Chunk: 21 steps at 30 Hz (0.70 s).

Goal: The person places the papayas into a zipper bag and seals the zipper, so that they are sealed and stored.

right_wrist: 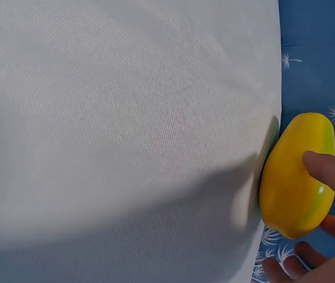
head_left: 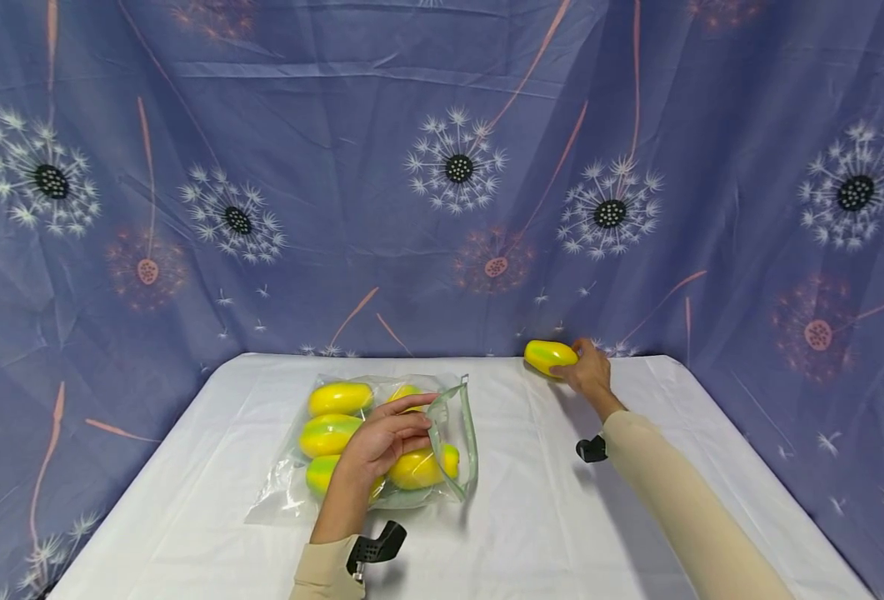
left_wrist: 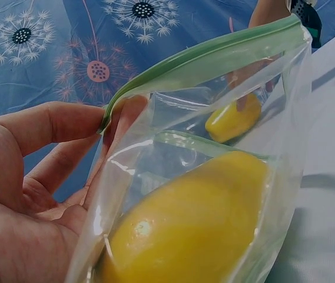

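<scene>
A clear zip bag (head_left: 277, 493) with a green closure lies on the table, its mouth to the right and parted. Several yellow-green papayas (head_left: 341, 398) are inside it. My left hand (head_left: 387, 437) reaches over the bag and pinches the rim of its mouth; in the left wrist view, the fingers (left_wrist: 67, 121) hold the green zip strip (left_wrist: 208, 50). Near the table's far edge, my right hand (head_left: 590, 373) grips another papaya (head_left: 546, 357) by its right end. In the right wrist view, the thumb (right_wrist: 326, 168) presses on this papaya (right_wrist: 294, 183); whether it touches the table is unclear.
A white cloth covers the table (head_left: 520, 517). Behind it and at both sides hangs a blue curtain (head_left: 352, 208) with a dandelion print. Black camera mounts (head_left: 377, 546) sit on both wrists.
</scene>
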Each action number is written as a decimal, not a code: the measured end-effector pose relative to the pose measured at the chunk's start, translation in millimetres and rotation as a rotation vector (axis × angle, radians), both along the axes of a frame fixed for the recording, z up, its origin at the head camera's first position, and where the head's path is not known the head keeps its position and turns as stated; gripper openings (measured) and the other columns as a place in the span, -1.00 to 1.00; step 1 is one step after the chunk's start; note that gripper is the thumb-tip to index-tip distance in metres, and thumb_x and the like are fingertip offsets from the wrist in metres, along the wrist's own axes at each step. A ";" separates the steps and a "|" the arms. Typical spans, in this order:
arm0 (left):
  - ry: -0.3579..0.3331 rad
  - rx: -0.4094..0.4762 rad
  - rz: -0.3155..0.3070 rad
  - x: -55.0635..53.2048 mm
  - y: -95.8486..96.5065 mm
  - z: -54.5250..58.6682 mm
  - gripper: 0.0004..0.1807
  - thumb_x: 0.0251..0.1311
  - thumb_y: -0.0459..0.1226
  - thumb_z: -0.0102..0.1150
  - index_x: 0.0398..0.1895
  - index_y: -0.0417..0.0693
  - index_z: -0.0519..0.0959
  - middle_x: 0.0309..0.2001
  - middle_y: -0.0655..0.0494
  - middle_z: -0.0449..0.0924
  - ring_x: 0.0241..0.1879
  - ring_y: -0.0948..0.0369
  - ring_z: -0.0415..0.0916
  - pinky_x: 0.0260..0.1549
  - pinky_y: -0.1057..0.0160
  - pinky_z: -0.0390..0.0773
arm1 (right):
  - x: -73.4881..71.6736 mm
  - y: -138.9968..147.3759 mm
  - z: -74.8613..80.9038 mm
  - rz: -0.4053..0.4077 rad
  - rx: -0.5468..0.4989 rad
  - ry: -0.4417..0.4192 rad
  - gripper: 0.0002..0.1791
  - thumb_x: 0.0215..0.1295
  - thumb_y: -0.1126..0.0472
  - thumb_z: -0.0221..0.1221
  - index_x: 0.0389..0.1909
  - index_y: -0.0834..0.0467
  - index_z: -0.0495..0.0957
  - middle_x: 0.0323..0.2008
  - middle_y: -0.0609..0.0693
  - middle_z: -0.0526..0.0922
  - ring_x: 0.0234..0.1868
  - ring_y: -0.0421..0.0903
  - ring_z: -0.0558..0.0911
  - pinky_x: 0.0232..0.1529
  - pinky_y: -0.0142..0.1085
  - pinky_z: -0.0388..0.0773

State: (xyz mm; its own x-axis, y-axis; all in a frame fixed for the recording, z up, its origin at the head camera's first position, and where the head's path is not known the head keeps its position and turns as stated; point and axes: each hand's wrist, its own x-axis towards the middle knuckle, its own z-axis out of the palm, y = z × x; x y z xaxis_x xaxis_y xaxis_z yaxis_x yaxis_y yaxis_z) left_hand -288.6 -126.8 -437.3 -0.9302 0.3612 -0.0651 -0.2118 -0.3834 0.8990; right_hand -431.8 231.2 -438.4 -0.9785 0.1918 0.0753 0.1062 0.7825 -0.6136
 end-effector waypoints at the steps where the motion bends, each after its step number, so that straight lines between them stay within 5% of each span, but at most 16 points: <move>1: -0.002 -0.001 -0.001 0.0 0.0 0.1 -0.42 0.33 -0.51 0.13 0.43 -0.29 0.37 -0.37 0.14 0.67 -0.34 0.24 0.68 -0.18 0.24 0.74 | -0.1 -0.6 -0.5 -0.002 -0.005 0.003 -0.29 0.23 0.06 0.35 0.28 0.29 0.30 0.20 0.37 0.46 0.26 0.38 0.38 0.32 0.18 0.30; 12: 0.005 -0.007 -0.003 1.1 0.4 1.2 -0.44 0.33 -0.51 0.12 0.42 -0.28 0.39 -0.39 0.14 0.66 -0.35 0.24 0.67 -0.16 0.24 0.74 | -0.4 -3.6 -4.1 -0.008 -0.012 0.013 -0.25 0.25 0.04 0.32 0.36 0.25 0.27 0.28 0.37 0.44 0.29 0.39 0.39 0.33 0.20 0.34; 21: 0.009 0.000 -0.003 1.7 -0.2 1.2 -0.45 0.33 -0.51 0.12 0.40 -0.27 0.41 -0.40 0.15 0.65 -0.35 0.24 0.67 -0.16 0.22 0.74 | -1.4 -4.2 -8.1 0.007 -0.048 0.021 -0.23 0.29 0.05 0.27 0.47 0.22 0.27 0.47 0.34 0.27 0.53 0.43 0.04 0.51 0.25 0.03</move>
State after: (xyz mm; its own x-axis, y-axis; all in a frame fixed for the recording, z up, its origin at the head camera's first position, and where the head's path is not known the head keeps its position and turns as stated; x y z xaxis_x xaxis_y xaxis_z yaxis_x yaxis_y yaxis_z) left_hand -286.9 -127.1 -436.1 -0.9297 0.3640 -0.0570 -0.2052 -0.3830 0.9007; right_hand -433.2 227.0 -446.6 -0.9782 0.1887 0.0868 0.0873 0.7526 -0.6527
